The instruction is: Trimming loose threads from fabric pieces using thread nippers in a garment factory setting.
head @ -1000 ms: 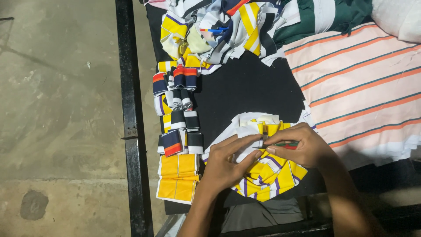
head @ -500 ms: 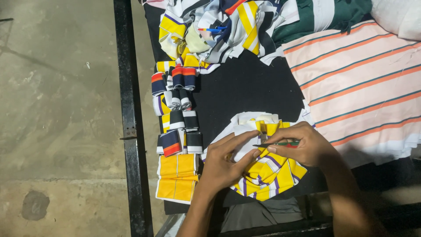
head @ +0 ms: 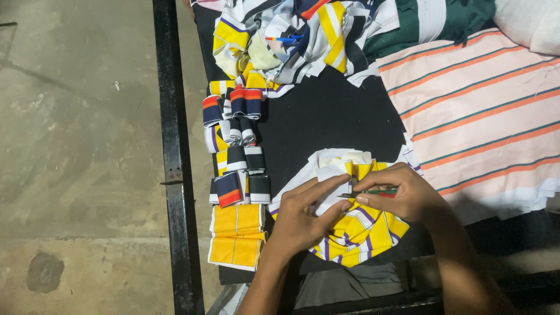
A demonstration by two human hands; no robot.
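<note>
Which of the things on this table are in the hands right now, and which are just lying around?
In hand:
- left hand pressing the yellow striped fabric bundle
- right hand gripping a small green and red tool against it

Lying about:
- rows of folded fabric pieces
- heap of striped cloth
- pink striped fabric
- green garment

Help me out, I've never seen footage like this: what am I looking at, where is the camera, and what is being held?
The camera sits on a person's head and looks down at their own two bare hands; there is no machine. The left hand presses a white piece on a bundle of yellow striped fabric. The right hand pinches a small snipping tool with a green and red handle. They work on a black table. To the left lies a row of folded fabric strips; above, a heap of fabric scraps; to the right, a pink striped cloth.
</note>
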